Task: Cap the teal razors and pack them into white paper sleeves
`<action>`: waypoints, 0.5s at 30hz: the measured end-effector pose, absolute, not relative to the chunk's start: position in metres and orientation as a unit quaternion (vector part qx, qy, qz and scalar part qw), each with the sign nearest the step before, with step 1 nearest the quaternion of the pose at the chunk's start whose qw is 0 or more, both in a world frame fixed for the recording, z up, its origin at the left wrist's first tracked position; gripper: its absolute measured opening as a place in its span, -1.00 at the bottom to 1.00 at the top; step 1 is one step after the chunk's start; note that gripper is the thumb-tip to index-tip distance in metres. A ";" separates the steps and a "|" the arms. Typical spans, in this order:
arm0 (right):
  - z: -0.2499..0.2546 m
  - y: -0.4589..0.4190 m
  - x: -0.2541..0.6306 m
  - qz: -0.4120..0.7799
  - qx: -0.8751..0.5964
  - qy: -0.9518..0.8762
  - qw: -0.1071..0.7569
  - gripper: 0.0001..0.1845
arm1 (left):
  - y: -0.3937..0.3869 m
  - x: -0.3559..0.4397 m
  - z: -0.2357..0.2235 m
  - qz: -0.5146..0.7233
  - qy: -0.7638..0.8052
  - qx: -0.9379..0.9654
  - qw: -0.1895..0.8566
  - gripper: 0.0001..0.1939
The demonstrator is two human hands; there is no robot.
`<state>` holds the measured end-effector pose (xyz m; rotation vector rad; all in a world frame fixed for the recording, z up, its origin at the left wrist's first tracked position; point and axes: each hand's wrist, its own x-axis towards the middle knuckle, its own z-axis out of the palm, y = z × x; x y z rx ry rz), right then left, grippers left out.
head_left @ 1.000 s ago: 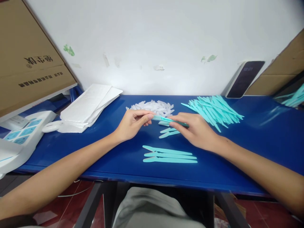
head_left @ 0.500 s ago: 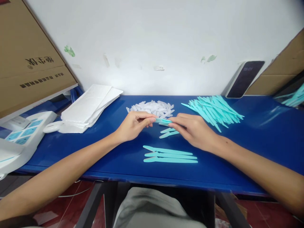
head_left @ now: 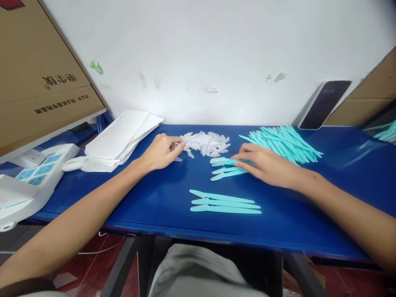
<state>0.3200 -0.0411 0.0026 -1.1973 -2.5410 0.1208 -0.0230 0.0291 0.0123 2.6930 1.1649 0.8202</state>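
My left hand [head_left: 163, 152] is at the left edge of a pile of small translucent white blade caps [head_left: 206, 142]. Its thumb and fingers are pinched together, and whatever lies between them is hidden. My right hand [head_left: 262, 165] is closed on a turquoise eyebrow razor [head_left: 227, 161] with a white cap over its blade end. Just below that, two more turquoise razors [head_left: 224, 175] lie partly under my right fingers. Nearer the table's front edge, three uncapped razors [head_left: 227, 203] lie side by side, blade ends to the left.
A heap of turquoise razors [head_left: 283, 143] lies behind my right hand on the blue table [head_left: 148, 206]. White flat packets [head_left: 114, 138] are stacked at left, beside a white power strip [head_left: 46, 171]. A phone [head_left: 324, 105] leans at the back right. Cardboard [head_left: 43, 62] stands at left.
My left hand has let go of the capped razor end and moved left to the cap pile. My right hand has lowered the razor beside the two others.
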 end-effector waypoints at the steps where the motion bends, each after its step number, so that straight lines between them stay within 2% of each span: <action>1: 0.002 -0.041 0.320 0.039 -0.422 -0.892 0.158 -0.49 | 0.028 -0.022 0.013 0.269 0.384 0.882 0.049 -0.57; 7: 0.006 -0.045 0.318 0.060 -0.425 -0.890 0.157 -0.47 | 0.023 -0.018 0.012 0.226 0.371 0.899 0.058 -0.62; 11: 0.009 -0.049 0.315 0.085 -0.413 -0.898 0.126 -0.44 | 0.024 -0.020 0.008 0.191 0.335 0.922 0.021 -0.64; 15: 0.010 -0.050 0.315 0.091 -0.412 -0.899 0.117 -0.54 | 0.026 -0.025 0.010 0.155 0.294 0.943 -0.015 -0.60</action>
